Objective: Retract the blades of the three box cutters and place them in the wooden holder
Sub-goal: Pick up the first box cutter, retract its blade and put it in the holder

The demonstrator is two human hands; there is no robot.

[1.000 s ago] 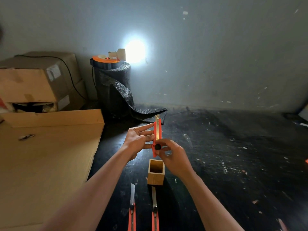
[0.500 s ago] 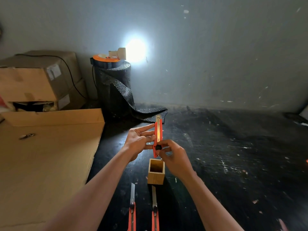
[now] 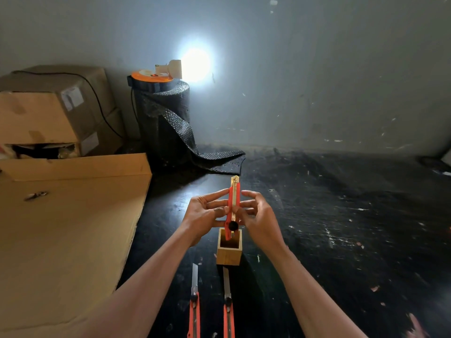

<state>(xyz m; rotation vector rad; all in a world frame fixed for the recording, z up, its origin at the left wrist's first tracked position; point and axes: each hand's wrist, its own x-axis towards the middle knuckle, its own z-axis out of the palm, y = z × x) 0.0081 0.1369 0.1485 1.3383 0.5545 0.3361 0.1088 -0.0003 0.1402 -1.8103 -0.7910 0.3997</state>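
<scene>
Lowered, box cutter enters wooden holder; left hand grasps it, right hand released.

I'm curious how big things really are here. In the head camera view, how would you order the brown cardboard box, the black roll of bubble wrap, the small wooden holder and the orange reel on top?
As they look:
1. Brown cardboard box
2. Black roll of bubble wrap
3. Orange reel and small wooden holder: look alike; the holder sits nearer the camera, so unsure.
</scene>
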